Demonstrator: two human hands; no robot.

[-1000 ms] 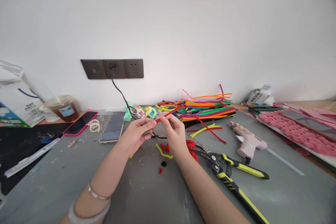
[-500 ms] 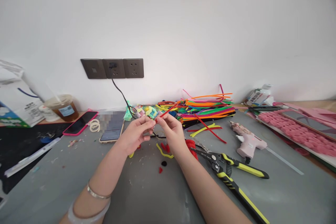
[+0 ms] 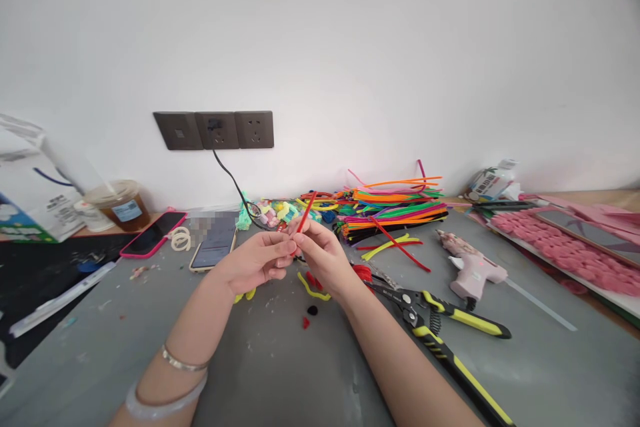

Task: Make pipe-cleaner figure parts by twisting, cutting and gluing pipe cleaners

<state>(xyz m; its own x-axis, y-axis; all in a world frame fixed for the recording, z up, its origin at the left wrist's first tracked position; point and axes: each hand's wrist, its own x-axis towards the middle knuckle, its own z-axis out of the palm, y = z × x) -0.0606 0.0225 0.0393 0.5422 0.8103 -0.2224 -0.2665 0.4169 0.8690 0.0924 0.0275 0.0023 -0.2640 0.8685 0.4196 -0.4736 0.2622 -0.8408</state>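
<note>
- Item held: one red pipe cleaner (image 3: 307,212), off the table at mid-frame, between the fingertips of both hands.
- Long axis: the visible length leans steeply, its free end pointing up and slightly right in the frame; the lower end is lost among the fingers.
- Nearer hand: the right hand (image 3: 324,257); the free length rises directly above its thumb.
- State of hands: the right hand pinches the stem between thumb and fingers. The left hand (image 3: 261,259) pinches at the lower end, its fingertips meeting those of the right. Exact finger placement on the stem cannot be told.
- Surface: grey tabletop (image 3: 290,373); below the hands lie a yellow piece (image 3: 314,289), a black piece (image 3: 313,310) and a red scrap (image 3: 306,323).
- Right of frame: black-and-yellow pliers (image 3: 425,310), jaws near the right wrist; a pink glue gun (image 3: 473,267) beyond.
- Behind, centre right: a multicoloured bundle of pipe cleaners (image 3: 395,215) near the wall (image 3: 400,67).
- Left of frame: a phone (image 3: 216,243), a pink-edged phone (image 3: 154,235) and a drink cup (image 3: 123,207).
</note>
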